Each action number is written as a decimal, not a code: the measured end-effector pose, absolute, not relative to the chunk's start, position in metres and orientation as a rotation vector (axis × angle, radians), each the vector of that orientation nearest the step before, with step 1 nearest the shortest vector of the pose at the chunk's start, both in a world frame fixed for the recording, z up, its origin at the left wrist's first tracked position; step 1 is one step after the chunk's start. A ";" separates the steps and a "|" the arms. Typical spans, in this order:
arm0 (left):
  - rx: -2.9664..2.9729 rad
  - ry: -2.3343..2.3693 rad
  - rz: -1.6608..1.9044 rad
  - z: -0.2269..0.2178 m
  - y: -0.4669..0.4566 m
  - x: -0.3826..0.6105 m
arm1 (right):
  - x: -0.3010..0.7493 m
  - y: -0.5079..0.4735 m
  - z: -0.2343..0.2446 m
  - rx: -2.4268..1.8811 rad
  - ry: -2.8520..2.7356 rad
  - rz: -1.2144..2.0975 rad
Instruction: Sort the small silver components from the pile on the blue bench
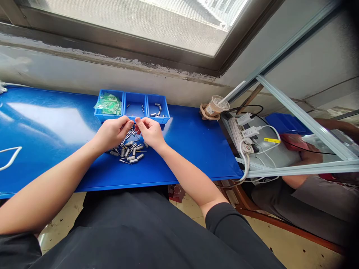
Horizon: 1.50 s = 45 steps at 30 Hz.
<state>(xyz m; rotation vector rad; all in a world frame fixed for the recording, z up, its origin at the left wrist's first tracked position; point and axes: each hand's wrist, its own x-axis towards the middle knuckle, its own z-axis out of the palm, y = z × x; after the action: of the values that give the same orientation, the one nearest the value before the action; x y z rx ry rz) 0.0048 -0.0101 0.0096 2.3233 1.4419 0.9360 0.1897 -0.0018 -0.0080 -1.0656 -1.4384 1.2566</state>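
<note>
My left hand and my right hand meet above a heap of small grey cylinder parts with thin wire legs on the blue table. Both hands have their fingertips pinched together, close to each other, on a tiny piece that is too small to name. Just behind the hands stands a row of three blue bins. The left bin holds a bag of green parts, and the other two hold a few loose grey parts.
A plastic drink cup with a straw stands at the table's right end. Beside it lies a white power strip with plugs and cables. A metal frame and another person's arm are at the right. A white cable lies far left.
</note>
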 end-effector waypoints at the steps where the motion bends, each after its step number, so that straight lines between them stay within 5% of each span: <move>1: 2.318 1.452 0.943 0.010 -0.010 0.005 | 0.189 -0.002 -0.009 -1.037 -1.430 1.255; 45: 2.247 1.455 0.987 0.011 -0.010 0.007 | 0.189 -0.005 -0.003 -1.066 -1.464 1.250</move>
<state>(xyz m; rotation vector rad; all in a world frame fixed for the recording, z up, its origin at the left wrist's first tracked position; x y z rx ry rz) 0.0068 -0.0098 0.0108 2.2467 1.4555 0.9870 0.1895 -0.0050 -0.0031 -1.0664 -1.4637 1.2505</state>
